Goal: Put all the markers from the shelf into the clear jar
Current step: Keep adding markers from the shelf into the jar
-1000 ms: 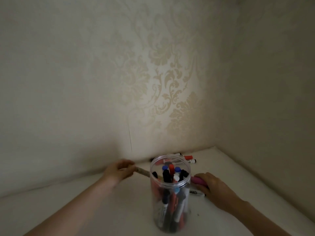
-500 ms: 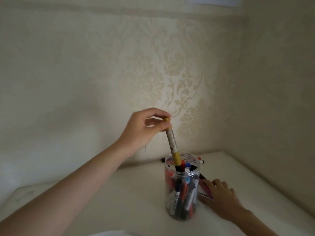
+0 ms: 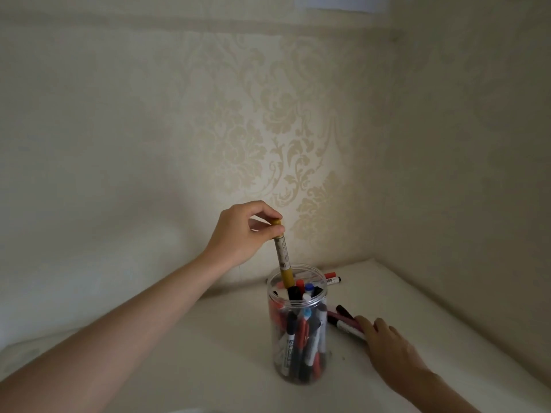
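One clear jar [image 3: 298, 332] stands upright on the white shelf [image 3: 190, 362], packed with markers, too overlapped to count; black, red and blue caps show at the mouth. My left hand [image 3: 238, 234] is above the jar's left rim, thumb and fingers [image 3: 262, 208] pinched shut on the top end of one gold marker [image 3: 283, 254]. It hangs near upright, slightly tilted, gold lower end already inside the jar mouth.

My right hand [image 3: 384, 341] lies low on the shelf just right of the jar, fingers loosely spread, tips touching the loose markers [image 3: 346, 321] there. I count two, maybe three: one pinkish-maroon barrel, one white barrel with black cap. Hand covers their near ends, so I cannot tell if anything is gripped.

Behind the jar, near the wall, two more markers [image 3: 332, 278] lie flat: one red-capped, one white with dark end. Jar glass partly blocks them, a third may sit behind it.

Patterned cream wallpaper [image 3: 298, 129] covers the back and right walls of the corner.
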